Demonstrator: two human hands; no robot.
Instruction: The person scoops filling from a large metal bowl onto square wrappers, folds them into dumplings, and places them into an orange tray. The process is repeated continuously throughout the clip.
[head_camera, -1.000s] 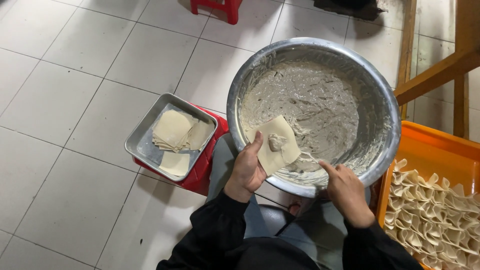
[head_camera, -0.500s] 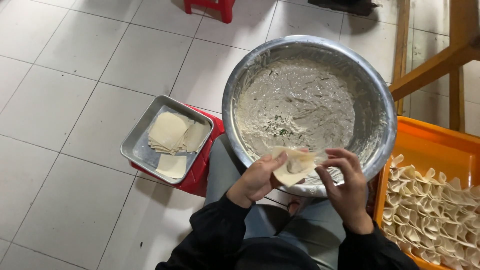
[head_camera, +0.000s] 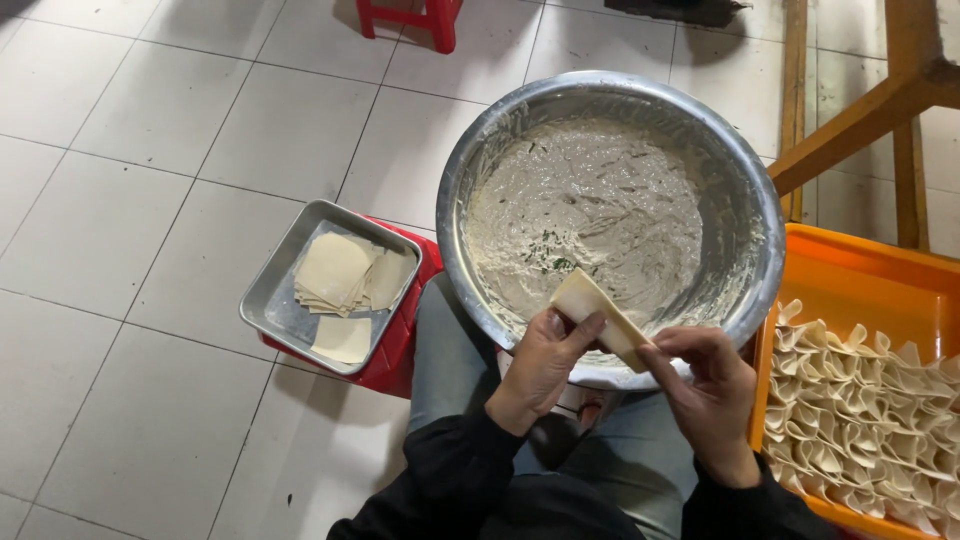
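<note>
A folded dumpling wrapper (head_camera: 600, 318) is pinched between both hands just over the near rim of the big metal bowl (head_camera: 760, 190). The left hand (head_camera: 545, 365) grips its near end with fingers closed on it; the right hand (head_camera: 712, 385) clamps the other end. The bowl holds grey filling (head_camera: 590, 215). Left of the bowl, a metal tray (head_camera: 275, 305) of flat wrappers (head_camera: 345, 275) sits on a red stool (head_camera: 405, 330). Right of the bowl, an orange crate (head_camera: 860, 275) holds folded dumplings (head_camera: 865, 400).
</note>
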